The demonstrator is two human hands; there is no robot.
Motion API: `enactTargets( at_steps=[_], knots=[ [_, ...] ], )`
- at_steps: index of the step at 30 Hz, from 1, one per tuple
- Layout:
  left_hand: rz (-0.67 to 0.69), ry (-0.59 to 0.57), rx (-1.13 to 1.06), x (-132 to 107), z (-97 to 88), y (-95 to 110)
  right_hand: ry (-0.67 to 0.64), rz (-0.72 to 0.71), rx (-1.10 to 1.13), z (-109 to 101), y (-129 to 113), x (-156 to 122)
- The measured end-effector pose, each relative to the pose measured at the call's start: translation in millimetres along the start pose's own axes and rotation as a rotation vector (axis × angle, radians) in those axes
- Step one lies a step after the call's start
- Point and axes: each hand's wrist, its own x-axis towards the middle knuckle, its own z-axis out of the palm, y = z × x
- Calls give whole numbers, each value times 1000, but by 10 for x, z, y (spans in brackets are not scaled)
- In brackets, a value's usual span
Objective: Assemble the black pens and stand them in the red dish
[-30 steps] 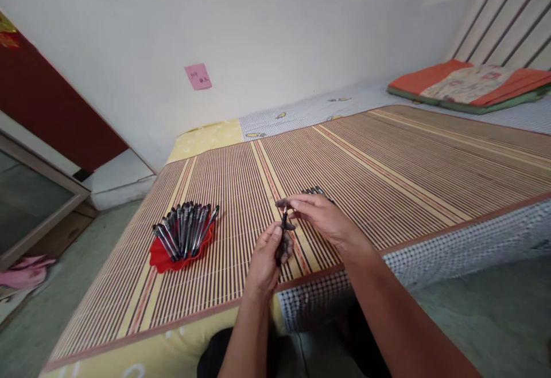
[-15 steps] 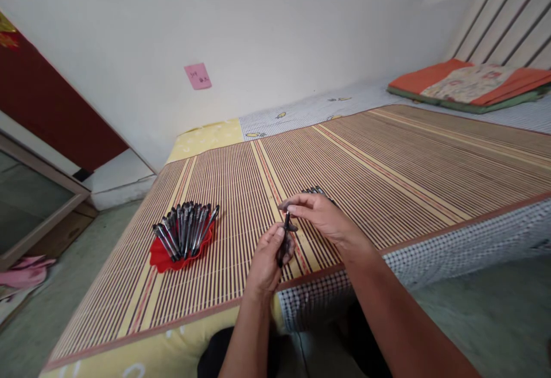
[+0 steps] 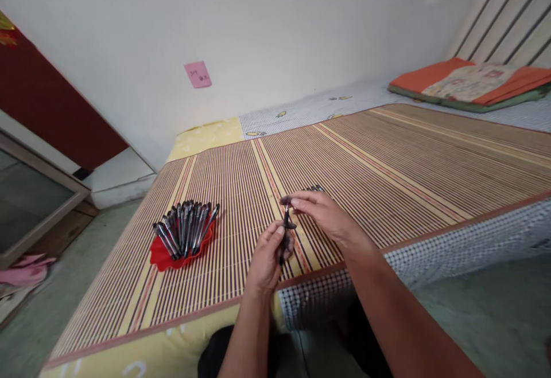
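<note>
My left hand (image 3: 267, 252) is closed around a black pen (image 3: 286, 228), holding it nearly upright above the near part of the mat. A narrow silvery part shows at the pen's top end. My right hand (image 3: 316, 209) pinches at that top end with thumb and forefinger; the fingers partly hide it. Dark smudges mark the fingertips of both hands. Left of my hands, many black-capped clear pens (image 3: 187, 229) lie fanned out in a red scalloped dish (image 3: 167, 262). More pens (image 3: 317, 188) lie behind my right hand, mostly hidden by it.
A striped bamboo mat (image 3: 232, 194) covers the bed. Folded orange and floral bedding (image 3: 465, 82) lies at the far right. A pink note (image 3: 198, 74) is stuck on the wall (image 3: 301, 28). Pink cloth (image 3: 26, 272) lies low at the left.
My right hand has shifted slightly upward along the pen, and more of its silvery top end shows. The left hand stays nearly still around the pen.
</note>
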Motion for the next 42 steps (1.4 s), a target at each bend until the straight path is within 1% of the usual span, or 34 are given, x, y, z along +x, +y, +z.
enactTargets(
  at_steps=[3, 8, 14, 19, 23, 26, 29, 33, 39, 42],
  knots=[
    [-11, 8, -11, 4, 4, 3, -18, -9, -25, -1, 7, 1],
    [0, -18, -7, 18, -14, -19, -26, 9, -2, 15, 50, 14],
    [0, -20, -7, 10, -16, -21, 16, -1, -22, 15, 41, 23],
    [-7, -9, -7, 5, 4, -2, -10, -23, -65, 6, 35, 21],
    [-6, -5, -12, 6, 2, -5, 12, -7, -43, 25, 96, 44],
    [-7, 4, -22, 4, 3, -6, 29, -4, -26, 39, 96, 45],
    [-16, 17, -18, -1, 12, -2, 7, -5, -15, 34, 67, 34],
    [-4, -1, -3, 0, 19, -6, -30, -21, -27, 21, 79, 44],
    [-10, -1, -5, 7, 2, -34, 24, 5, -38, 34, 117, 61],
    [1, -2, -12, 8, 3, -31, 9, 9, -27, 19, 108, 58]
  ],
)
